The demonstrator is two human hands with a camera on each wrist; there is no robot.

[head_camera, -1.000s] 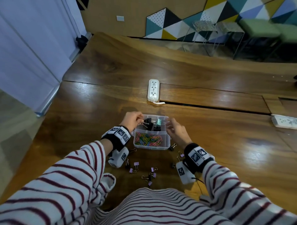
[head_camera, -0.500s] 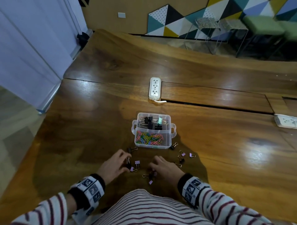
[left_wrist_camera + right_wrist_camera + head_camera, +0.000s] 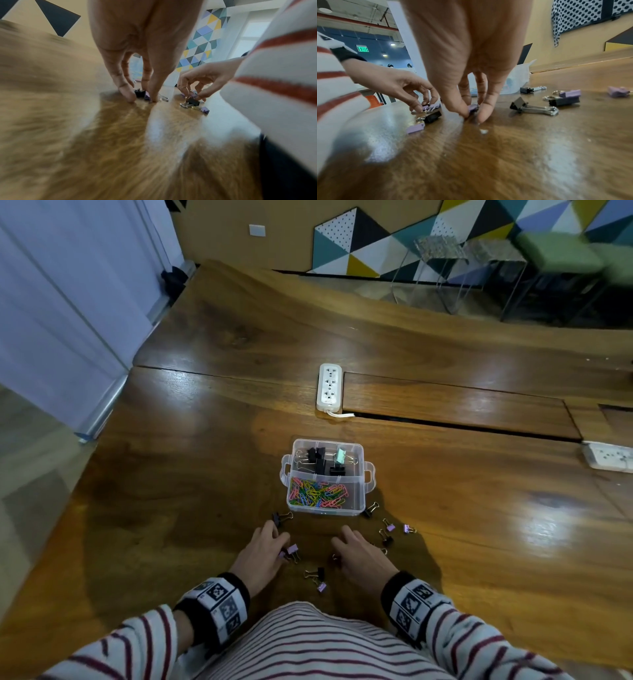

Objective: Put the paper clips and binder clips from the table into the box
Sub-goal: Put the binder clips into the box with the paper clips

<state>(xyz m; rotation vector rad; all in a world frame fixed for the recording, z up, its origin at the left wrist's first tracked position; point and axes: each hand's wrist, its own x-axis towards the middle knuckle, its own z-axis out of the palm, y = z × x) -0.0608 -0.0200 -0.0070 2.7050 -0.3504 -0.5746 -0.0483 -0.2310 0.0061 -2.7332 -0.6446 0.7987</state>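
On the glossy brown wooden table [image 3: 178, 508], a small clear plastic box with side handles [image 3: 369, 479] stands open, split into two compartments. Its far compartment holds several black binder clips [image 3: 320, 462] and one mint-green binder clip [image 3: 340, 455]; its near compartment holds a heap of multicoloured paper clips [image 3: 317, 496].

Between the box and the person's striped shirt, loose binder clips lie scattered. One black clip with silver wire arms [image 3: 281, 517] sits just off the box's near left corner, another black one [image 3: 370, 510] at its near right corner, and two small purple clips [image 3: 397, 528] lie farther right.

The left hand [image 3: 262, 558] is lowered fingertips-down onto the table, thumb and fingers closing around a small purple binder clip [image 3: 147, 96] with a black one touching it; whether it is lifted cannot be told. The right hand [image 3: 361, 556] pinches another small purple binder clip [image 3: 473, 108] between thumb and fingers, right at the tabletop.

From the head view both hands cover what they grasp. The wrist views are blurred near the lens, and the box shows only as a hazy clear shape behind the right hand's fingers. A white power strip [image 3: 329, 386] lies beyond the box; a second one [image 3: 608, 456] is cut off at the right edge.
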